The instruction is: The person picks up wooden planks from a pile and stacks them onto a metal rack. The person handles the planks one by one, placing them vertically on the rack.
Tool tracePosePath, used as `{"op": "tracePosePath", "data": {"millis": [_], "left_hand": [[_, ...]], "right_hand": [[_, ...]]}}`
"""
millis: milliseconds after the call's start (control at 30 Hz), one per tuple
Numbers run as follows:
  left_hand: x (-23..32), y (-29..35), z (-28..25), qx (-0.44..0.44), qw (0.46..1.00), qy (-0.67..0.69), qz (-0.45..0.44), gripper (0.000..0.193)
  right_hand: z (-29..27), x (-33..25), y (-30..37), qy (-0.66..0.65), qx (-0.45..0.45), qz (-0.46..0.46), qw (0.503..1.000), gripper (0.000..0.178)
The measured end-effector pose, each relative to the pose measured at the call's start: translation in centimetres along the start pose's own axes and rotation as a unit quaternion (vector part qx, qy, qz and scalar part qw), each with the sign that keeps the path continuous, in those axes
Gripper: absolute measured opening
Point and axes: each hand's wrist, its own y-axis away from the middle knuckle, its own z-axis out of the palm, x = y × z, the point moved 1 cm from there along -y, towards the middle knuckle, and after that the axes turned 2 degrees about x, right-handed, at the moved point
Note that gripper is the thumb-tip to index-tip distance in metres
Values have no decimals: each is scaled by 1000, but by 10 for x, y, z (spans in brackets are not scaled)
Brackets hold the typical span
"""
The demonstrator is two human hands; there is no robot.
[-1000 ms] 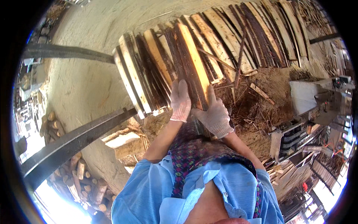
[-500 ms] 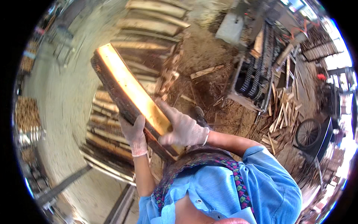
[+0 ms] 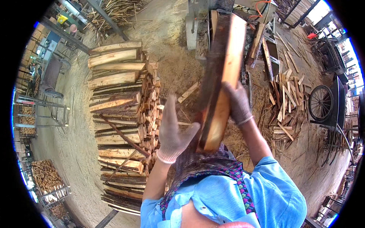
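Note:
A long, thick wood slab (image 3: 219,100) is held aloft in front of me, tilted with its far end to the right. One face is pale and freshly sawn; the side toward my left is dark bark. My right hand (image 3: 240,103) wraps its right edge, thumb over the sawn face. To the left of the slab, my left hand (image 3: 173,131) is spread, fingers stretched forward and thumb pointing at the bark side. Both hands wear thin whitish gloves. Motion blurs the slab's far end, which covers part of the machine behind it.
A tall stack of split slabs (image 3: 118,100) lies to my left. Ahead stands a machine with a grey metal panel (image 3: 191,28). Offcuts lie in a heap (image 3: 287,95) on the right, near a cart wheel (image 3: 321,102). Sawdust covers the floor (image 3: 163,45).
The slab has swung from the left to the right, toward the machine. My left hand has come off it, while my right hand has moved to its right edge.

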Motion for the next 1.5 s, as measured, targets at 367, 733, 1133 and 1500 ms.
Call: {"op": "tracePosePath", "data": {"millis": [367, 733, 1133, 1500], "left_hand": [[-98, 235, -32, 242, 742, 306, -545, 63], [-84, 264, -25, 197, 692, 168, -674, 66], [-93, 208, -11, 228, 642, 263, -683, 54], [-128, 92, 10, 99, 673, 266, -683, 57]], "right_hand": [[-94, -14, -294, 82, 26, -2, 996, 60], [-31, 13, -452, 409, 87, -19, 908, 107], [-33, -9, -408, 385, 9, -17, 923, 102], [-4, -18, -391, 486, 67, -7, 872, 102]]}}
